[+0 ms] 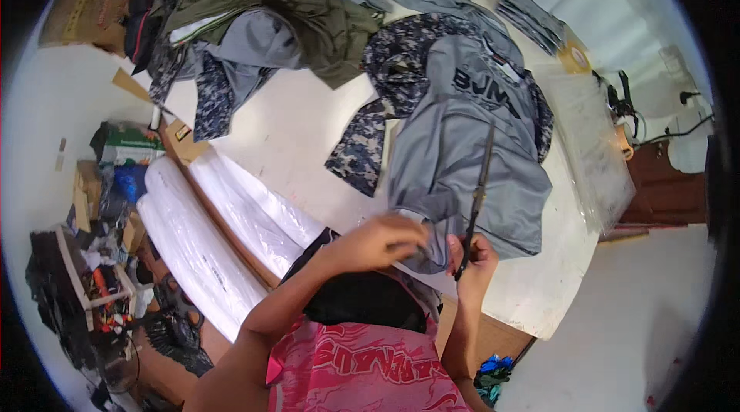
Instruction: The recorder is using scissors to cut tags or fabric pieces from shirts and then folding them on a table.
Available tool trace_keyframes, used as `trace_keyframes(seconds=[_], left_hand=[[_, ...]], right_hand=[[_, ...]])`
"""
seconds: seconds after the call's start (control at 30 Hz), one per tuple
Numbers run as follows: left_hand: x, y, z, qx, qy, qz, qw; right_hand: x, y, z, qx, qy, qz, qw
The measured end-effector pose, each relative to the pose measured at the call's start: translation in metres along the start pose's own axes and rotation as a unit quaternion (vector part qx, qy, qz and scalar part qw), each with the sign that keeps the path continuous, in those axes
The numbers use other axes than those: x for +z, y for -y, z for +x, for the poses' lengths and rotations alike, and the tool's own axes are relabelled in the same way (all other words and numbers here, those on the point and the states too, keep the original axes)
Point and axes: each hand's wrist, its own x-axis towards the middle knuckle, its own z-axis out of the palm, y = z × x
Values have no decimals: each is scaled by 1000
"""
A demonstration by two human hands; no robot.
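My right hand (475, 259) is closed around the black handle of a long pair of scissors (481, 192), whose blades point away from me over the garment. A grey shirt (491, 152) with dark camouflage sleeves and dark lettering lies on the white table before me. Blurred by motion, my left hand (399, 241) is over the near left edge of the shirt; its fingers are curled, and whether they pinch cloth cannot be told. A camouflage sleeve (361, 149) is spread on the left of the shirt.
Olive and grey garments (277, 24) are heaped at the back left of the white table (300, 123). Plastic-wrapped white rolls (196, 250) lean at its left side. Clear plastic bags (589, 146) and a roll of tape (574, 57) lie along the right. A cardboard box (87, 10) stands far left.
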Motion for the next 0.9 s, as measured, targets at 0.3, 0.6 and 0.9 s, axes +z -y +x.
trace_keyframes(seconds=[0.3, 0.6, 0.9], left_hand=[[-85, 68, -27, -195, -280, 270, 900], [-69, 37, -13, -253, -263, -191, 911], [-47, -1, 2, -160, -230, -39, 959]], right_hand=[[40, -19, 23, -50, 50, 31, 997], [99, -5, 47, -135, 70, -127, 980], [94, -4, 47, -122, 27, 66, 990]])
